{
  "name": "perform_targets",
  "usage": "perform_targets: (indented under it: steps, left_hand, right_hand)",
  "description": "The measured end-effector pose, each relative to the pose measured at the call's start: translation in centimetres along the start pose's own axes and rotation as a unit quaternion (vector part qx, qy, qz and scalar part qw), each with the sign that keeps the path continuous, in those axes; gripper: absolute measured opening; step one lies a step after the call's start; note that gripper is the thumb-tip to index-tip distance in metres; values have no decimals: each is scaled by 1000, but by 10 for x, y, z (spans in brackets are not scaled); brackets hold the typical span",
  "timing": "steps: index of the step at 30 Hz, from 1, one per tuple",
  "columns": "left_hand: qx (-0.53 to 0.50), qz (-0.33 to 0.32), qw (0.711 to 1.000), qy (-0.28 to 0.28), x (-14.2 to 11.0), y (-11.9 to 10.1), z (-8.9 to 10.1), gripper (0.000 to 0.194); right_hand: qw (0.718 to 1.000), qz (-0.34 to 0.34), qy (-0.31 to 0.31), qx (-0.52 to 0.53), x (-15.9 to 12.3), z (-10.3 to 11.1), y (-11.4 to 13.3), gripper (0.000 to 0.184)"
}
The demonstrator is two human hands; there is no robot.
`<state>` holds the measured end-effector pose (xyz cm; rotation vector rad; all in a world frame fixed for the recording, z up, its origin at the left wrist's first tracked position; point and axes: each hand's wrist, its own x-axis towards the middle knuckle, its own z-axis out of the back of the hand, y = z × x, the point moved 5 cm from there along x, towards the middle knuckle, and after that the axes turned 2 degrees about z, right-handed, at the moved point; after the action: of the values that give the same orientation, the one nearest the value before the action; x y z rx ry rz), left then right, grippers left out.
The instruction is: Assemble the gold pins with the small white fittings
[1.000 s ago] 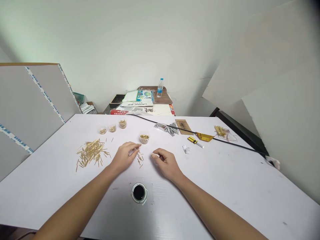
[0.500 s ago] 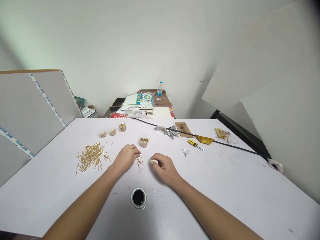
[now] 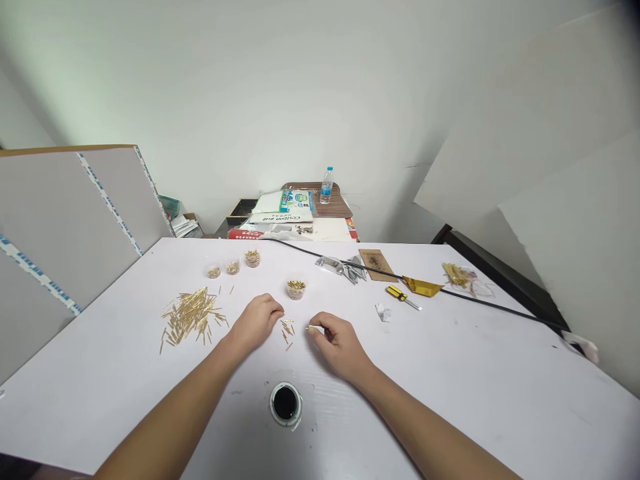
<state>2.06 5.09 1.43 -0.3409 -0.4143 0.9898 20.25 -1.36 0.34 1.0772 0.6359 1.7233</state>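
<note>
My left hand point(image 3: 257, 321) rests on the white table with its fingers pressed together, just beside a small group of gold pins point(image 3: 287, 331); what is between the fingertips is hidden. Across that group, my right hand point(image 3: 341, 341) pinches a small thin pin, its pale tip poking out at the thumb. Behind the hands stands a clear cup of gold parts point(image 3: 296, 289). A large heap of gold pins point(image 3: 193, 317) lies to the left of my left hand. Nearer to me sits a round pot of black liquid point(image 3: 285, 403).
Small cups point(image 3: 233, 267) of gold pieces stand at the back left. To the right lie a yellow screwdriver point(image 3: 403, 297), silver packets point(image 3: 354, 270), a brown card point(image 3: 377, 265) and a black cable point(image 3: 493, 301) with amber film. A grey panel point(image 3: 55, 227) borders the left side.
The view has shifted slightly, so everything appears a little further right and lower. My left fingers have shifted slightly beside the small pin group. The right hand keeps its pinch.
</note>
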Motion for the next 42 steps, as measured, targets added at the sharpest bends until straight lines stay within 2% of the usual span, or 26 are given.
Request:
perform_targets:
  steps: [5,13,17,24,32,36,39,42]
  left_hand:
    - [-16,-7,1000,12,0,-8,0,20]
    - [58,24,997,41,0,-24,-13,20]
    - [59,35,997,37,-2,-26,-15,16]
    - [93,73,989,92,-5,-28,-12,18]
    - [115,62,987,96,-5,-31,-15,19]
    - [80,53,993,72,-4,-32,-11,15]
    - [-22,36,999,6,-5,-36,2,11]
    - [-128,22,990,-51,-9,-37,14,9]
  right_hand:
    - [1000,-4,-4,1,-1,0,-2,20]
    - [1000,-9,-19,7,-1,0,-2,22]
    - [1000,-9,-20,10,-2,-1,-3,22]
    - [999,-13,-27,13,-2,1,-1,23]
    - [1000,-19,-21,13,-1,1,1,24]
    - [1000,-12,-25,10,0,1,2,22]
    - [1000,-5,-23,6,0,1,0,20]
    - [1000,2,-13,7,-1,0,-1,18]
